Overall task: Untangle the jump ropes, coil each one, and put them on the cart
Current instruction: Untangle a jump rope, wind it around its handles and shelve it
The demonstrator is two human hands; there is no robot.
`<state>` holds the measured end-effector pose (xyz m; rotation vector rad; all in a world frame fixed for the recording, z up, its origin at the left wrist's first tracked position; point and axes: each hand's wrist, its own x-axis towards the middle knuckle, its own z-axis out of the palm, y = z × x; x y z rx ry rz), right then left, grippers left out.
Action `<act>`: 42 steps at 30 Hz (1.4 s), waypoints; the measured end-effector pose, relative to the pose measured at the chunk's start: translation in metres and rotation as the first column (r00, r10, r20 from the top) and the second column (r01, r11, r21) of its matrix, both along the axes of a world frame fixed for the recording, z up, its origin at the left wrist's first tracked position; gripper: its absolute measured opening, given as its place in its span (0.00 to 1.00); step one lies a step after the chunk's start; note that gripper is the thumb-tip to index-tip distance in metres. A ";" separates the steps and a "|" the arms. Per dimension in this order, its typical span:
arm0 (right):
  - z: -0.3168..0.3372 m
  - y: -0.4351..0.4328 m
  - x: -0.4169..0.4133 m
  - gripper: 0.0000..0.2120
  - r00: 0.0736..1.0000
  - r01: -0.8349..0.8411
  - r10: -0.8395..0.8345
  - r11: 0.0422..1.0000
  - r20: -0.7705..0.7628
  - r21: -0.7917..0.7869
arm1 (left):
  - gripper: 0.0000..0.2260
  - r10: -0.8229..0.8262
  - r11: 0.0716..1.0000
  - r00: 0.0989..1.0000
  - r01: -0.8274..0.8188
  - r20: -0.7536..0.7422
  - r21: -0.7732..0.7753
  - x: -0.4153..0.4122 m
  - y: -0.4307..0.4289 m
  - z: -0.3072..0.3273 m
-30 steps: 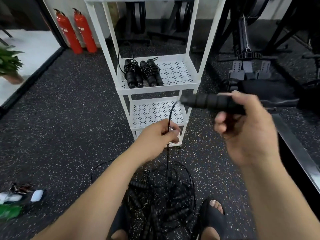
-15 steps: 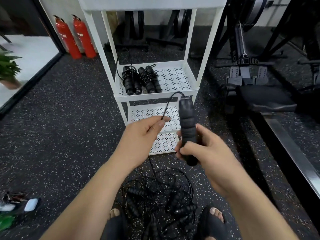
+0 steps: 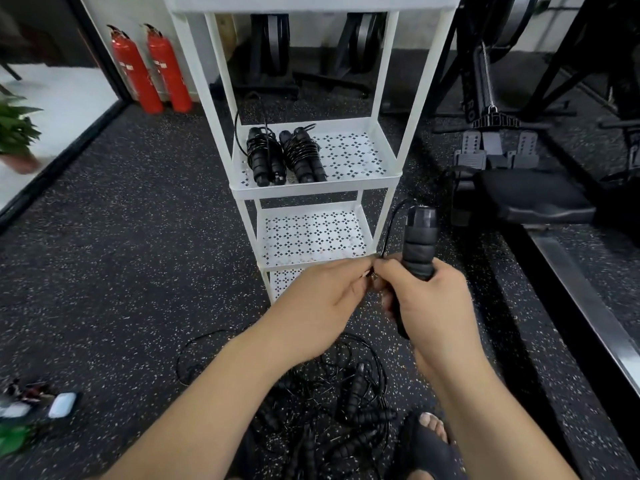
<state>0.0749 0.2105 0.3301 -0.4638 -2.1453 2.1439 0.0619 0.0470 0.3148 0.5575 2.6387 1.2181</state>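
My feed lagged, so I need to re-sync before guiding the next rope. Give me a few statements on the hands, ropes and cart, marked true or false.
1. Two coiled ropes lie on a tray of the cart. True.
2. The right hand holds nothing. False: it grips a black handle, held upright.
3. A tangled pile of ropes lies on the floor below the hands. True.
4. The fire extinguishers stand right of the cart. False: they stand to its left.
5. The left hand pinches the cord beside the right hand. True.
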 end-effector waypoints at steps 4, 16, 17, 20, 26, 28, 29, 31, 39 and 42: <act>0.010 0.005 0.001 0.10 0.999 -0.005 0.003 0.999 -0.046 -0.040 | 0.10 -0.003 0.999 0.998 0.000 0.062 0.048 0.001 0.003 0.002; 0.024 0.036 -0.008 0.08 0.984 0.082 -0.134 0.927 -0.120 -0.366 | 0.11 0.092 0.996 0.994 -0.092 0.049 -0.021 -0.014 -0.012 -0.001; 0.015 0.031 -0.007 0.14 0.995 0.034 -0.064 0.933 -0.071 -0.358 | 0.11 0.104 0.995 0.994 -0.104 0.023 0.002 -0.014 -0.012 -0.001; 0.003 0.011 0.000 0.14 0.992 -0.120 0.111 0.964 -0.053 -0.236 | 0.10 0.101 0.994 0.994 -0.099 -0.045 0.041 -0.016 -0.005 0.000; 0.000 0.005 -0.010 0.06 0.996 -0.038 0.041 0.998 -0.079 0.041 | 0.10 0.020 0.994 0.991 -0.034 -0.131 -0.103 -0.017 0.009 0.004; 0.001 0.008 -0.012 0.08 0.996 -0.045 0.051 0.994 -0.070 0.095 | 0.10 0.005 0.994 0.995 -0.015 -0.098 -0.106 -0.013 0.012 0.006; 0.002 0.010 -0.012 0.08 0.996 -0.053 0.058 0.996 -0.070 0.076 | 0.11 0.006 0.996 0.997 -0.012 -0.077 -0.083 -0.010 0.013 0.006; 0.007 0.013 -0.010 0.08 0.995 -0.062 0.062 0.998 -0.077 -0.003 | 0.11 0.016 1.000 1.000 -0.016 -0.008 0.026 -0.007 0.013 0.008; 0.030 0.040 -0.010 0.05 0.962 0.021 -0.106 0.947 -0.252 -0.320 | 0.11 -0.022 0.999 0.983 0.030 0.182 -0.041 -0.010 0.001 -0.003; 0.024 0.039 -0.009 0.05 0.971 -0.031 -0.059 0.930 -0.232 -0.367 | 0.11 0.065 0.998 0.992 -0.066 0.112 0.010 -0.016 -0.007 0.007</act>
